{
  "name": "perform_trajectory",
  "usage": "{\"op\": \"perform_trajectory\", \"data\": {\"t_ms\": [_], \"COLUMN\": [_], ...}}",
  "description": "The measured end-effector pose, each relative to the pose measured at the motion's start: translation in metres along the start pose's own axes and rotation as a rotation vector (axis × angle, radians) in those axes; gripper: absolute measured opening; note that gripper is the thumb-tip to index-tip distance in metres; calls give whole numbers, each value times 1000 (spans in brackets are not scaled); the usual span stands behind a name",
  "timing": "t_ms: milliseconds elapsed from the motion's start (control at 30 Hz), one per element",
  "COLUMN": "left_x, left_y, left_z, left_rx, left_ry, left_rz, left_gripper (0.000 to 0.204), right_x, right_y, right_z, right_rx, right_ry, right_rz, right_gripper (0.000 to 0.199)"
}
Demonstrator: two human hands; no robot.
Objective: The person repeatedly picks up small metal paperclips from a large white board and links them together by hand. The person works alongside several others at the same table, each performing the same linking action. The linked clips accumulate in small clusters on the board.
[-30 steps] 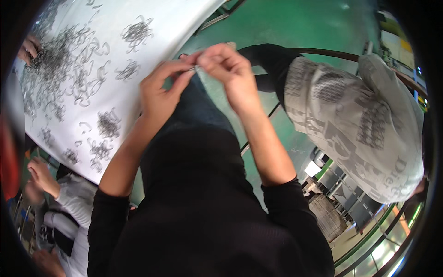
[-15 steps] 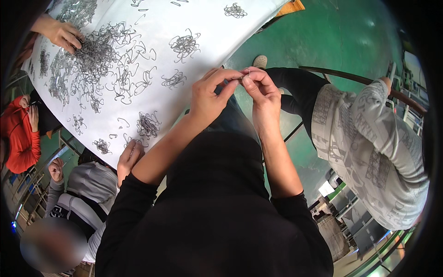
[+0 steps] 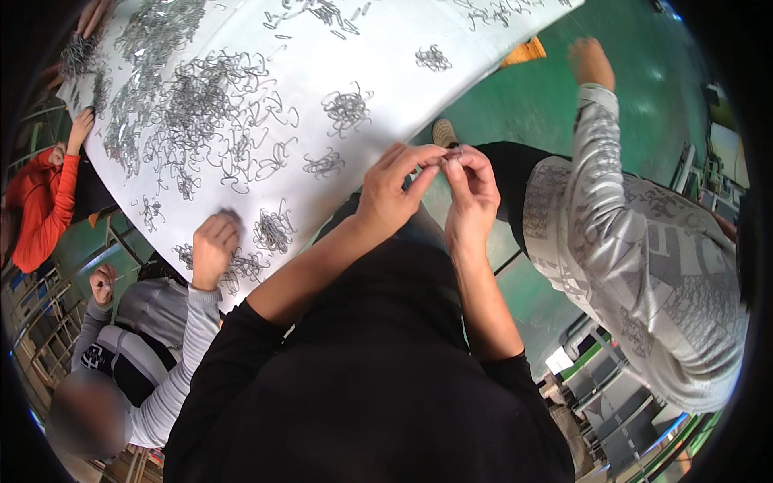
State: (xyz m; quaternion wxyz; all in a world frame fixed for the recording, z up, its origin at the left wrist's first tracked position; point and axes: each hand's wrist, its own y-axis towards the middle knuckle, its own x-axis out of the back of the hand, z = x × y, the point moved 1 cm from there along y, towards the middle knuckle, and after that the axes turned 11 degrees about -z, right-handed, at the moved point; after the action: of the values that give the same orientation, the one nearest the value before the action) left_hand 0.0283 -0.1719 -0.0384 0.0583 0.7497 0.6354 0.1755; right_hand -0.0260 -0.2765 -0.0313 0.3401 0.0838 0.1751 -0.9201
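Note:
My left hand [image 3: 390, 193] and my right hand [image 3: 471, 201] meet fingertip to fingertip in front of me, off the table's edge. Both are closed in a pinch on a small thin metal piece [image 3: 452, 151]; the fingers cover most of it, so its shape is hard to tell. Nearest to my hands on the white tabletop [image 3: 386, 105] lie a small heap of bent grey wire hooks [image 3: 324, 163] and a bigger heap [image 3: 349, 109]. A further heap [image 3: 274, 232] lies beside my left forearm.
A large spread of wire hooks [image 3: 197, 101] covers the table's left part, beside flat metal pieces [image 3: 133, 137]. A co-worker's hand [image 3: 216, 241] reaches over the near left edge. Another person in grey [image 3: 628, 233] stands close on my right, an arm raised. Someone in red [image 3: 48, 205] is at far left.
My hands stay pinched together. The view has shifted, so the table sits further right and lower. The person on my right has raised an arm; the far-left hand has left the big pile.

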Motion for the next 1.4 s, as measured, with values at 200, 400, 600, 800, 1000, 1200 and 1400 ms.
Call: {"op": "perform_trajectory", "data": {"t_ms": [200, 400, 600, 800, 1000, 1200, 1400], "left_x": [36, 75, 71, 61, 78, 97, 106], "left_y": [38, 160, 200, 178, 67, -33, -61], "left_z": [40, 137, 163, 153, 83, -16, -38], "left_rx": [-91, -126, -228, -325, 548, 862, 863], "left_ry": [142, 563, 691, 823, 92, -544, -555], "left_rz": [-71, 31, 337, 196, -100, -153, -145], "left_gripper": [35, 21, 18, 9, 14, 35, 19], "right_x": [12, 18, 17, 16, 13, 8, -1], "right_y": [4, 2, -2, -16, -32, -49, -69], "right_z": [9, 11, 11, 10, 0, -7, -14], "right_rx": [164, 92, 66, 113, 174, 165, 215], "right_ry": [-108, -131, -174, -270, -322, -311, -333], "right_rz": [88, 178, 253, 318, 411, 444, 533], "right_gripper": [11, 11, 12, 10, 10, 9, 9]}}
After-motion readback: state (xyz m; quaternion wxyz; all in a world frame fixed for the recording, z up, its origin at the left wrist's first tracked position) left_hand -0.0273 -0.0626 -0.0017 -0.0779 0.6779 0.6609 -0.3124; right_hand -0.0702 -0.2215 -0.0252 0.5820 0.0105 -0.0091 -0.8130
